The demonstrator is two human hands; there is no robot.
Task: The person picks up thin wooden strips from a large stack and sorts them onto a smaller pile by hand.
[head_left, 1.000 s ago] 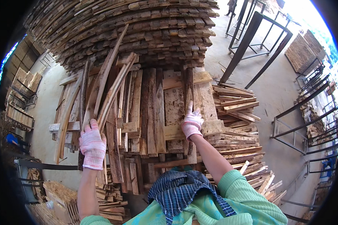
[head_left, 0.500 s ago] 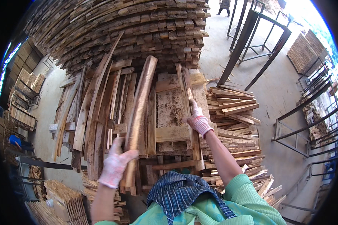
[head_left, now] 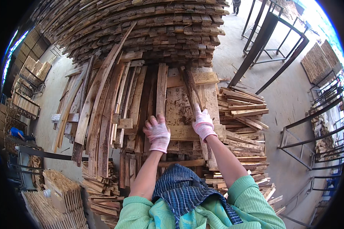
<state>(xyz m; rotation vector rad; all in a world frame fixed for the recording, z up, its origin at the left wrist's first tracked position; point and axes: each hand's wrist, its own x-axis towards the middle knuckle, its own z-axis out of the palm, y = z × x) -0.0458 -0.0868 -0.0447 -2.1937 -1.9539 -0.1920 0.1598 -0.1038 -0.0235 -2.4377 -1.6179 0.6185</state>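
Both my hands wear pink-and-white work gloves. My left hand grips the near end of a long narrow wooden plank that lies lengthwise on a heap of rough boards. My right hand is closed around the near end of a thin dark wooden slat, which points away from me over a wide pale board. The two planks lie almost side by side, a hand's width apart.
A tall stack of sawn planks rises behind the heap. Loose short boards pile up to the right. Metal frames stand on the concrete floor at right. Bundled slats sit at lower left.
My left hand has swung the long plank from the left side toward the middle and laid it flat next to the right-hand slat. My right hand has stayed on its slat.
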